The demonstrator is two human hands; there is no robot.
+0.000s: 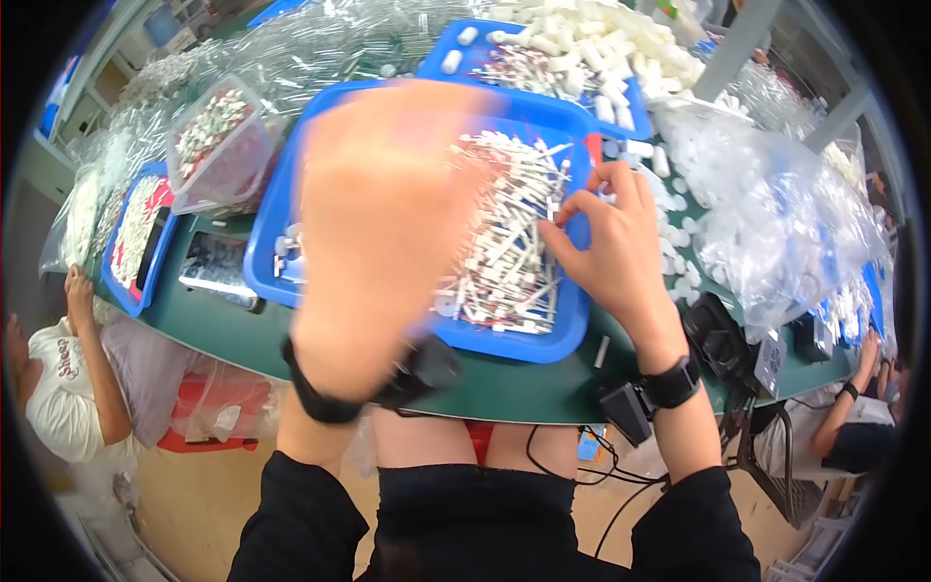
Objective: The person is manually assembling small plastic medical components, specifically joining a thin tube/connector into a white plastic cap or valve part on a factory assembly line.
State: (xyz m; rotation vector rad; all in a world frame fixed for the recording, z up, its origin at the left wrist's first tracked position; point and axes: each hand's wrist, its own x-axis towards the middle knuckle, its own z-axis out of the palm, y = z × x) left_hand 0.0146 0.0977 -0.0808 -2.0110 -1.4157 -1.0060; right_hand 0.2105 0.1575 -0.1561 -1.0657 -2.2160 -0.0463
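My left hand is raised close over a blue tray, smeared by motion, so its fingers and anything in them cannot be made out. It hides much of the tray's left half. My right hand is at the tray's right rim, thumb and index finger pinched together. Whatever sits in that pinch is too small to name; pale sticks lie right beside it. The tray holds a heap of thin white stick-like parts with some dark red bits among them. A few small pale pieces lie at its left end.
Behind stands another blue tray near a pile of white cylinders. A clear tub, phone and smaller blue tray are left. Plastic bags and black devices lie right. Other people sit at both sides.
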